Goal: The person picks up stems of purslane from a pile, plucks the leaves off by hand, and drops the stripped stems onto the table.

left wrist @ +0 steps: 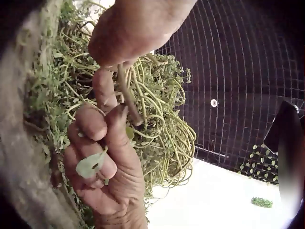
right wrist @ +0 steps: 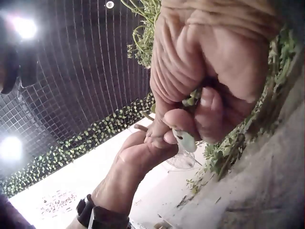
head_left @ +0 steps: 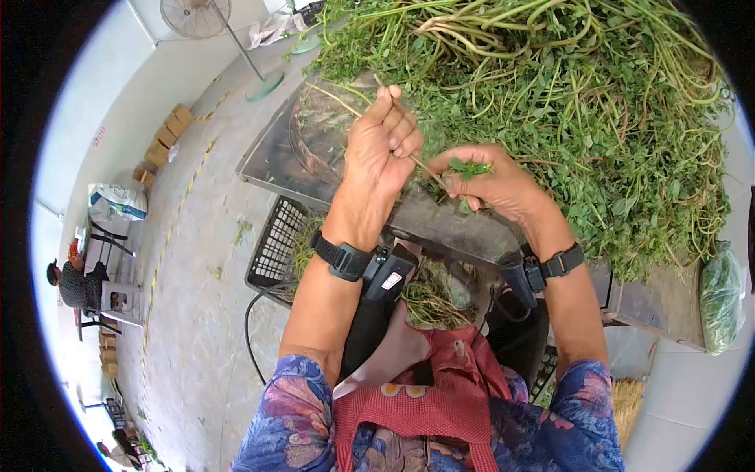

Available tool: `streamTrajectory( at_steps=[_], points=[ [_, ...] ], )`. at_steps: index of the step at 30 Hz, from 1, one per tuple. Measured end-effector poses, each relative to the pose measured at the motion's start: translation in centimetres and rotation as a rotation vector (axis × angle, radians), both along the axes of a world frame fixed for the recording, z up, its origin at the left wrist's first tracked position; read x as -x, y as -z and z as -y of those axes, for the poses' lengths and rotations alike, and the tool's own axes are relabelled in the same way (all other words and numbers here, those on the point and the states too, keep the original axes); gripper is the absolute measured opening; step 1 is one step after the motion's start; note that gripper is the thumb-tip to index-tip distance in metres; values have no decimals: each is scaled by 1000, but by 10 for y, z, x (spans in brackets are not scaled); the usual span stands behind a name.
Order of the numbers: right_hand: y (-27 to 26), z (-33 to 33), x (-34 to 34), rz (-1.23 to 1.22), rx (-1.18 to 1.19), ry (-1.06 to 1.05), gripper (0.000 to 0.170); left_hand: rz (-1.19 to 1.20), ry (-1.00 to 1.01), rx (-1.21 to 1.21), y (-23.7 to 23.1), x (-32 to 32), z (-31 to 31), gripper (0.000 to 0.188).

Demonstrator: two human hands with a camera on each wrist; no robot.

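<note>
My left hand [head_left: 381,145] [left wrist: 138,33] [right wrist: 138,160] has its fingers curled round thin plant stems [head_left: 334,97], whose ends stick out past the fingertips. A brownish stem [head_left: 425,167] [left wrist: 127,93] runs from it to my right hand [head_left: 495,187] [left wrist: 112,167] [right wrist: 212,62]. The right thumb and fingers pinch near that stem's end. Green leaves [head_left: 469,167] stick out between the right fingers, one of them a pale leaf with a dark hole [left wrist: 90,165] [right wrist: 185,140]. Both hands are above the front edge of a worn table [head_left: 267,153], beside a large heap of leafy stems [head_left: 582,118].
A black crate [head_left: 274,245] with greens stands below the table edge, and more stems [head_left: 432,295] lie beneath the hands. A filled plastic bag [head_left: 722,295] is at the table's right end. A fan [head_left: 266,85], cartons [head_left: 167,134] and a seated person [head_left: 76,285] are farther left.
</note>
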State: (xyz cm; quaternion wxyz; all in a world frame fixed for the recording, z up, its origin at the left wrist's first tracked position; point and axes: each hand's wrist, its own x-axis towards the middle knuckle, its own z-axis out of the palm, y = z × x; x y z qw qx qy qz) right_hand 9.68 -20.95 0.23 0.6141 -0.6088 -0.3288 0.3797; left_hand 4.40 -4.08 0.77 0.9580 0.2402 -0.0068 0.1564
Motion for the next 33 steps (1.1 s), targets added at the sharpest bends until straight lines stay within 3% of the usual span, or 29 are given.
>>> streamTrajectory(
  at_steps=[4, 5, 7, 11, 13, 15, 16, 18, 19, 21, 22, 24, 26, 30, 33],
  points=[
    [-5, 5, -7, 43, 59, 67, 19, -91, -133, -66, -8, 2, -10, 15],
    [-2, 11, -16, -5, -81, 144, 17, -88, -135, -64, -12, 8, -18, 15],
    [-2, 25, -30, -56, -221, 220, 15, -154, -231, -441, -22, 26, -43, 14],
    [-9, 46, -46, -304, -603, 371, 12, -482, -364, -765, -16, 94, -80, 15],
    [-9, 52, -51, -421, -751, 384, 13, -441, -464, -1251, 14, 130, -111, 17],
    [-7, 53, -54, -427, -774, 402, 13, -744, -438, -1380, 53, 169, -149, 20],
    [-7, 53, -55, -430, -790, 417, 14, -741, -438, -1382, 65, 183, -160, 20],
    [-7, 55, -58, -431, -793, 402, 15, -1234, -171, -1685, 77, 200, -169, 25],
    [-6, 55, -59, -424, -806, 406, 15, -1238, -171, -1688, 80, 202, -170, 25],
    [-3, 55, -61, -419, -836, 384, 15, -829, -829, -2484, 84, 203, -168, 31],
    [-3, 56, -62, -422, -834, 386, 15, -832, -825, -2485, 71, 193, -155, 31],
    [-5, 59, -62, -448, -820, 360, 15, -722, -665, -2121, 23, 148, -114, 32],
    [-7, 63, -60, -407, -847, 349, 14, -536, -549, -1945, 10, 108, -86, 32],
    [-7, 70, -63, -456, -845, 380, 15, -310, -303, -2025, -11, 33, -8, 21],
    [-8, 71, -64, -464, -835, 447, 16, -218, -310, -2135, -1, -13, 31, 20]
  ],
)
